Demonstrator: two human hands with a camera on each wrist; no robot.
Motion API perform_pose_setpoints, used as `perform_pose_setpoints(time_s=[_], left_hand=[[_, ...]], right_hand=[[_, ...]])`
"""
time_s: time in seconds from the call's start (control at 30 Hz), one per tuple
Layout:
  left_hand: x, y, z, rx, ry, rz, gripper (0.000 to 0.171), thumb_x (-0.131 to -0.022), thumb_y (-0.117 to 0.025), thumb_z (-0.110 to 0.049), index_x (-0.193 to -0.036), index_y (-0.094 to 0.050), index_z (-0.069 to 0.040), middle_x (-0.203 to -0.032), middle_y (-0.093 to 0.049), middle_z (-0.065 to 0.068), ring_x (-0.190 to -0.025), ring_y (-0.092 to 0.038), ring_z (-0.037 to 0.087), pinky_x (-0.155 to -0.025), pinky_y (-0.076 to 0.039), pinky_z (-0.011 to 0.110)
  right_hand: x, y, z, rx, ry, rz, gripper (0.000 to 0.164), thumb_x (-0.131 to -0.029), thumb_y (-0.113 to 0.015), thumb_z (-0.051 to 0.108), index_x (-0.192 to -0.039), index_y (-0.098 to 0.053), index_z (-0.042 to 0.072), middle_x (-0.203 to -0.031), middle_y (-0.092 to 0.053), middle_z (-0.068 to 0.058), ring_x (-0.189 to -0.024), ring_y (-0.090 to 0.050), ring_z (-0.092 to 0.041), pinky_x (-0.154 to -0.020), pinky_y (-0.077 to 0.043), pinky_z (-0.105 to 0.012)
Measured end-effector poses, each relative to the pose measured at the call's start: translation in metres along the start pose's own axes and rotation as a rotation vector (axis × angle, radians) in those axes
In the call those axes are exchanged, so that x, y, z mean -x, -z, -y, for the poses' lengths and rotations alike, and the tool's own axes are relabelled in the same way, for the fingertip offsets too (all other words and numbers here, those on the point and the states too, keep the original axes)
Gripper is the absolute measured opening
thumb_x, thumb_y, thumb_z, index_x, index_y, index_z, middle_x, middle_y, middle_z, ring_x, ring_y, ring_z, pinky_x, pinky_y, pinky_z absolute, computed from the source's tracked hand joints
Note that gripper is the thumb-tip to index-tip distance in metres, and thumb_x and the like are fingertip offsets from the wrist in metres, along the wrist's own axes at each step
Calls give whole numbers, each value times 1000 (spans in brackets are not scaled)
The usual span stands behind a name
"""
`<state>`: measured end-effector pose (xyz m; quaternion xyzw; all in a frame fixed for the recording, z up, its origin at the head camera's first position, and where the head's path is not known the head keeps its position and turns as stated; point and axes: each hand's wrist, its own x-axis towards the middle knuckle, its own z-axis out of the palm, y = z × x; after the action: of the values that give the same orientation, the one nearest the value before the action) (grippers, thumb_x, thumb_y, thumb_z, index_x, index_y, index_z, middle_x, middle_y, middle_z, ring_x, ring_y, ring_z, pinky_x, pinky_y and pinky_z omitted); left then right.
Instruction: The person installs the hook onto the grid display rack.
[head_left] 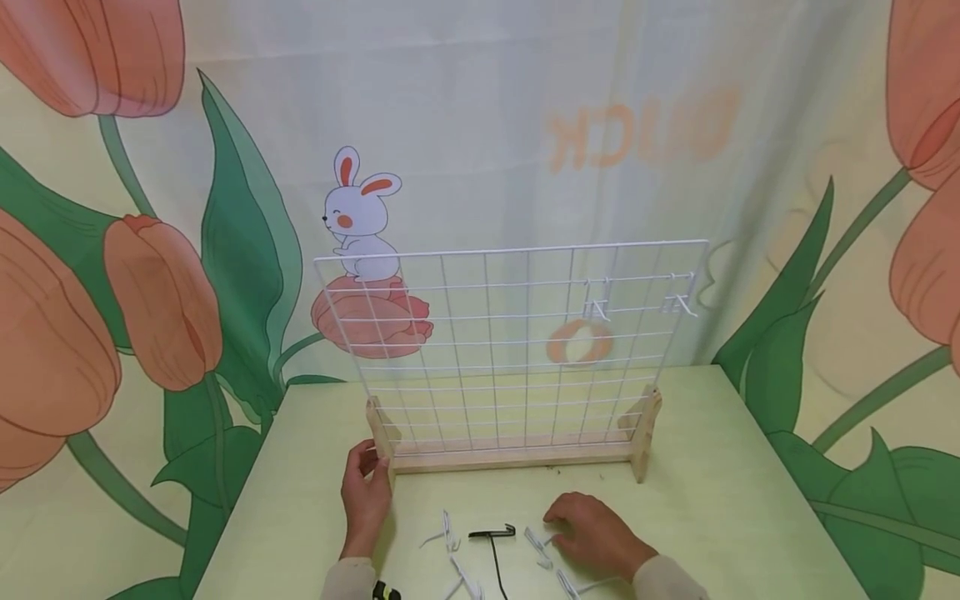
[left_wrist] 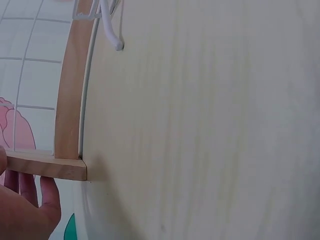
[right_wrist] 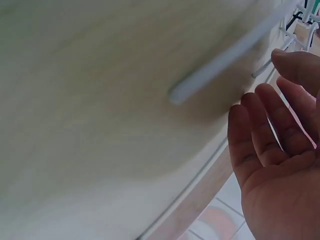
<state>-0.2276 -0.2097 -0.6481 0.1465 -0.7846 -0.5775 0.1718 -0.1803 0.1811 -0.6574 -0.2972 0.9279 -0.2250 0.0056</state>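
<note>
A white wire grid panel (head_left: 487,320) stands upright in a wooden base (head_left: 517,457). My left hand (head_left: 365,502) holds the base's left end piece (left_wrist: 47,166), thumb on one side and fingers on the other. My right hand (head_left: 597,533) hovers low over the table with its fingers loosely bent and nothing in them. Close by its fingertips lies a white wire hook (head_left: 537,547). Another white hook (head_left: 567,584) lies nearer, its prong passing by the wrist. Between the hands is a black hook (head_left: 492,532). Two white hooks (head_left: 597,310) hang at the grid's upper right.
More white hooks (head_left: 447,532) lie on the pale table (head_left: 300,467) to the right of the left hand. A black and yellow object (head_left: 386,591) shows at the bottom edge by the left sleeve. Behind the table hangs a curtain (head_left: 480,125) printed with tulips and a rabbit.
</note>
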Motion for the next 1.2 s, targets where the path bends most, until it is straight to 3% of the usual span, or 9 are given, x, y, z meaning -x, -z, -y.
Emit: perform_pose_setpoints(time_s=[0.1,0.2,0.47,0.63,0.87,1.2], left_hand=[[0,0,-1,3,6,7,39,-106,-60,-5,-144,-54,-14,-132,-63,15,-123,-60,32,-102,-50,51],[0,0,-1,7,2,6,41,-106,-59,-5,-145,-53,-16,-132,-62,14,-123,-59,31,-101,-50,49],[3,-2,0,45,-78,-59,44,-102,-63,1,-142,-57,-17,-126,-67,12,-120,-61,26,-85,-49,19],[4,-2,-1,127,-68,-83,44,-100,-66,2,-138,-61,-19,-127,-67,11,-123,-60,24,-80,-50,11],[3,-4,-1,147,-100,-115,44,-98,-69,3,-138,-64,-16,-127,-69,14,-124,-61,29,-81,-49,7],[6,-6,-4,101,-109,-160,45,-98,-69,4,-137,-66,-18,-119,-71,12,-116,-65,23,-81,-47,7]], right_hand=[[-2,1,2,31,8,20,19,-90,-83,21,-108,-79,20,-109,-75,12,-107,-69,-12,-97,-57,-39],[-4,2,3,55,20,46,16,-90,-83,22,-106,-80,21,-105,-75,14,-104,-67,-9,-95,-57,-37],[-7,1,4,68,13,98,14,-94,-80,24,-107,-81,23,-105,-72,15,-100,-64,-6,-92,-57,-35],[-7,3,4,52,14,104,14,-95,-79,25,-109,-81,23,-105,-71,15,-99,-64,-4,-91,-57,-34],[-6,3,2,7,38,95,9,-96,-78,20,-101,-81,27,-99,-70,20,-94,-62,0,-86,-57,-31],[-7,-1,1,-5,41,91,9,-95,-79,20,-100,-83,26,-95,-69,19,-89,-59,2,-81,-55,-28]])
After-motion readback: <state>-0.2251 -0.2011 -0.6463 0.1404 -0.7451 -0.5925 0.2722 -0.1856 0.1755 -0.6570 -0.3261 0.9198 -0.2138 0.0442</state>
